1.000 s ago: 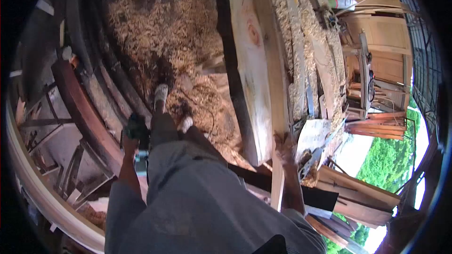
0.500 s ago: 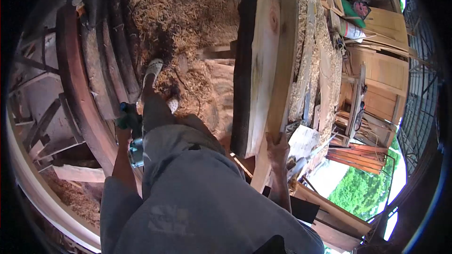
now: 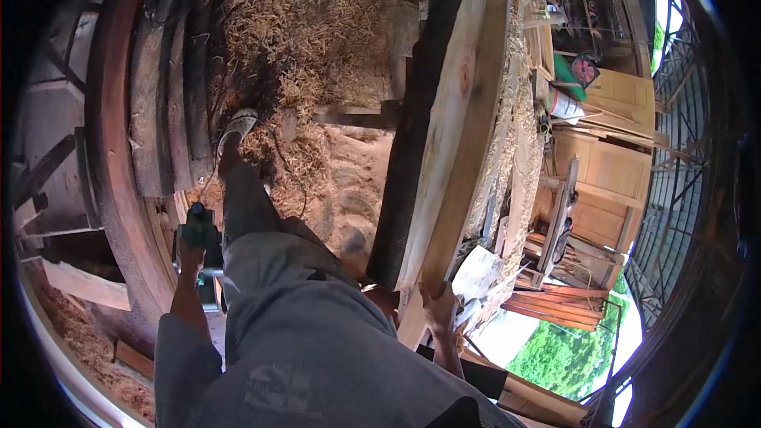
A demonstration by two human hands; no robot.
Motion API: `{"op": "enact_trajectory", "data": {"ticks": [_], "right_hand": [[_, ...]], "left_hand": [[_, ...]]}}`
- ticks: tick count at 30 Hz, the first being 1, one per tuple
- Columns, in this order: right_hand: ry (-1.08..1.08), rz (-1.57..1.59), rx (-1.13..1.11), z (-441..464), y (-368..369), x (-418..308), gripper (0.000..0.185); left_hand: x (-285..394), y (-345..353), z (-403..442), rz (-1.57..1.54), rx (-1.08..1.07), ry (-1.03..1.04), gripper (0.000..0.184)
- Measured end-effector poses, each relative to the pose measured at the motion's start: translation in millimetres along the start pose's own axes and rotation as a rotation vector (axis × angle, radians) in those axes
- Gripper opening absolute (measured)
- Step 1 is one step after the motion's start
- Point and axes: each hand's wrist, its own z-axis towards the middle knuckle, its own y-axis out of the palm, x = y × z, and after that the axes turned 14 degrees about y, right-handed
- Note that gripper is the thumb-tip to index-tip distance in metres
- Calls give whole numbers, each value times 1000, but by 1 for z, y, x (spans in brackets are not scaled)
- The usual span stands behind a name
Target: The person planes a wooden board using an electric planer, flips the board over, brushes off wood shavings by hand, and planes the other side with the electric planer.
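My left hand [image 3: 190, 257] is closed on the handle of a green electric planer [image 3: 203, 236], which hangs beside my left leg. On the other side, my right hand [image 3: 438, 305] grips the near end of a long light-coloured board [image 3: 468, 143]. The fingers of that hand wrap over the board's edge and are partly hidden. A dark, bark-like edge runs along the board's left side. One light shoe [image 3: 239, 122] of mine stands among wood shavings [image 3: 277, 32]; the other foot is hidden.
Long, thick timbers [image 3: 111, 135] lie along the left. A short beam [image 3: 357, 116] crosses the floor ahead. At right are wooden door panels [image 3: 606, 166], a white bucket [image 3: 564, 107], a stack of reddish boards [image 3: 555, 309] and a metal grille [image 3: 674, 150].
The view has shifted, so the board, timbers and both hands appear lower and mostly farther left. My left hand still holds the planer; my right hand stays on the board. One shoe has become hidden.
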Motion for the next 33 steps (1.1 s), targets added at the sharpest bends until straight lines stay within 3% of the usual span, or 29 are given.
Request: {"op": "enact_trajectory", "data": {"ticks": [5, 6, 9, 12, 19, 25, 30, 33], "right_hand": [[32, -45, -64, -10, -16, -25, 51], [-2, -69, -34, -2, -12, -16, 53], [-25, -45, -39, -3, -15, -14, 58], [-2, -93, -56, 0, -17, -16, 58], [-70, -81, -39, -2, -20, -11, 56], [-49, -63, -50, -13, -10, -25, 54], [-66, -10, -75, -20, -19, -32, 57], [-48, -28, -85, -21, -21, -38, 59]], "left_hand": [[4, -2, -2, 4, 66, -115, 57], [-5, 0, 0, -118, 149, -67, 58], [-25, -3, 13, -106, 236, -9, 58], [18, -18, 2, -79, 262, -136, 55], [-5, -31, -2, -126, 230, -224, 55], [-10, -32, -20, -165, 188, -29, 56], [22, -31, -40, -94, 176, -255, 50], [-40, -19, -28, -100, 174, -251, 52]]}}
